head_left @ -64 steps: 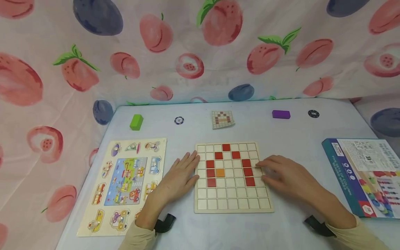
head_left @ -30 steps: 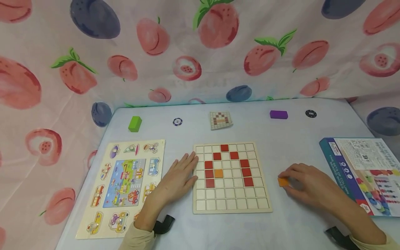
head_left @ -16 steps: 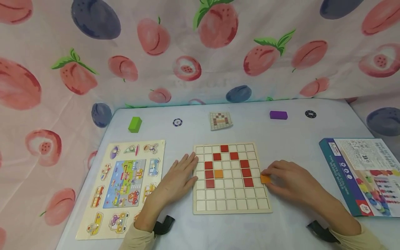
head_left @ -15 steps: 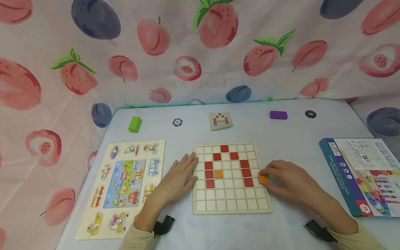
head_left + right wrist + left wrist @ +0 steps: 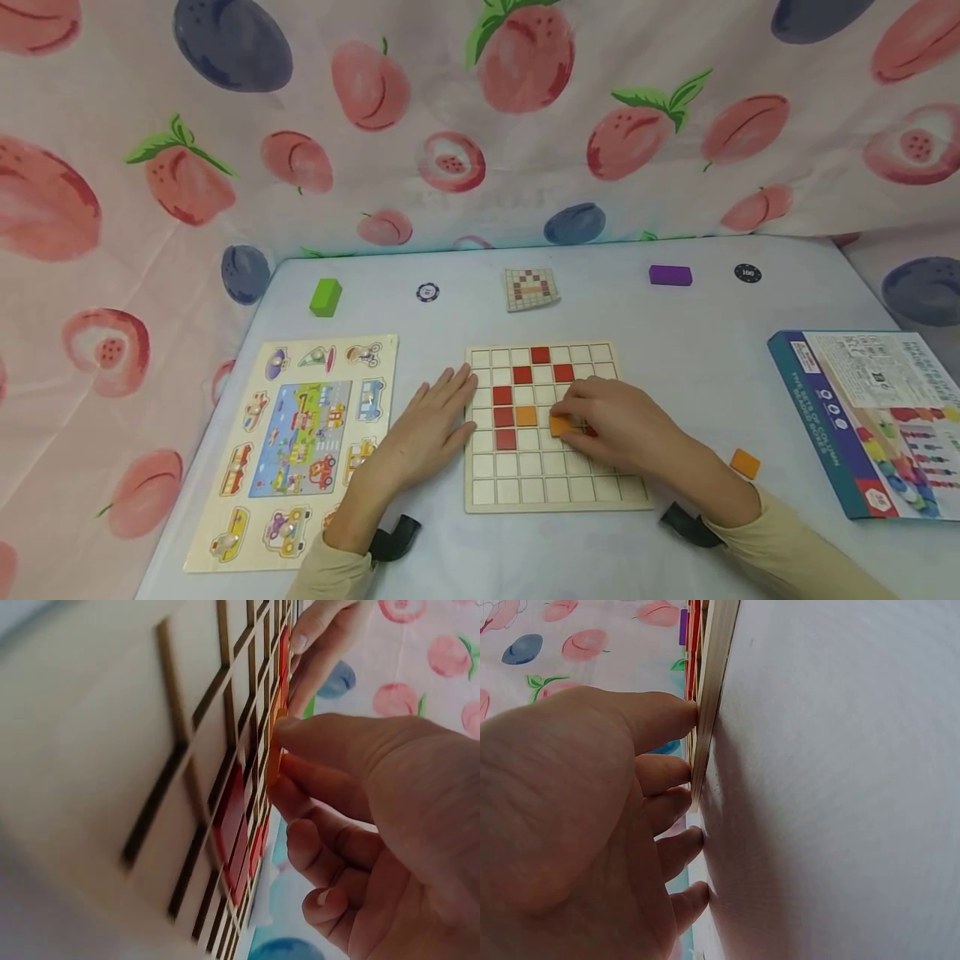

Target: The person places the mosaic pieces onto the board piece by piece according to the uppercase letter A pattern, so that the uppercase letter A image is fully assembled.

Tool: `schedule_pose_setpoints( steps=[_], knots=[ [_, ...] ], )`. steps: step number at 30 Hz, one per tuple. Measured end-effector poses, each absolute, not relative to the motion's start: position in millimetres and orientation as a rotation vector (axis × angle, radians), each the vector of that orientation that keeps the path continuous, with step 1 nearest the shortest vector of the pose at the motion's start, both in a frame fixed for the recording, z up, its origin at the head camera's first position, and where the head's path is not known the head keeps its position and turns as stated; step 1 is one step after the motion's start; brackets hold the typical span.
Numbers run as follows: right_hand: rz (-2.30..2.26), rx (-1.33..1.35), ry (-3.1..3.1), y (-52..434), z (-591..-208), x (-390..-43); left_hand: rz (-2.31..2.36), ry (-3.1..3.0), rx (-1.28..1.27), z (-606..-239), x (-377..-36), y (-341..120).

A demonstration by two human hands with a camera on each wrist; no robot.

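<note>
My right hand (image 5: 622,423) pinches an orange square tile (image 5: 560,426) between thumb and fingers, close over the middle of the wooden grid board (image 5: 555,493). In the right wrist view the tile (image 5: 275,756) stands tilted against the grid. Several red tiles (image 5: 502,396) lie in the board's cells, some hidden behind the right hand. Another orange tile (image 5: 527,416) sits in a cell left of the held one. My left hand (image 5: 429,429) lies with fingers stretched out, its fingertips at the board's left edge; the left wrist view shows its thumb (image 5: 660,720) against that edge.
A loose orange tile (image 5: 745,463) lies beside the right forearm. The pattern card (image 5: 531,289), green block (image 5: 326,297), purple block (image 5: 671,275) and two chips (image 5: 427,292) are at the back. A picture puzzle (image 5: 300,533) lies left, a box (image 5: 847,433) right.
My right hand fetched an orange tile from the table right of the board and carried it left over the grid. The loose orange tile is now uncovered. My left hand stays put.
</note>
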State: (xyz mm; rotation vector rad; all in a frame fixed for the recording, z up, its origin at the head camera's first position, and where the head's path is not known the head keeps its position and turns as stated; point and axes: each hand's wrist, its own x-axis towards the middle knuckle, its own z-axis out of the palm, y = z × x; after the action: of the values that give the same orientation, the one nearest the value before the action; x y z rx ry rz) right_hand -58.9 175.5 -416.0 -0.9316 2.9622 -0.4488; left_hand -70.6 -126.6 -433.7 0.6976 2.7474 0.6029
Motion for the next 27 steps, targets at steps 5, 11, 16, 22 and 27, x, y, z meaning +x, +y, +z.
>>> schedule_pose_setpoints(
  steps=[5,11,16,22,27],
  knots=[
    [-0.425,-0.929,2.963,164.8,-418.3,-62.8,0.598,2.752,0.703,-434.5,-71.3,-125.9],
    [-0.411,-0.895,2.987,159.1,-420.8,-66.3,0.591,2.755,0.702,-435.1,-71.3,-126.2],
    [-0.408,-0.876,3.009,157.5,-421.8,-67.9,0.600,2.754,0.694,-435.7,-71.6,-126.5],
    [-0.441,-0.906,2.996,161.4,-420.6,-65.5,0.600,2.756,0.696,-435.7,-71.5,-127.0],
    [-0.480,-0.814,2.979,173.7,-416.6,-58.4,0.587,2.751,0.696,-436.2,-71.9,-127.2]
  ],
)
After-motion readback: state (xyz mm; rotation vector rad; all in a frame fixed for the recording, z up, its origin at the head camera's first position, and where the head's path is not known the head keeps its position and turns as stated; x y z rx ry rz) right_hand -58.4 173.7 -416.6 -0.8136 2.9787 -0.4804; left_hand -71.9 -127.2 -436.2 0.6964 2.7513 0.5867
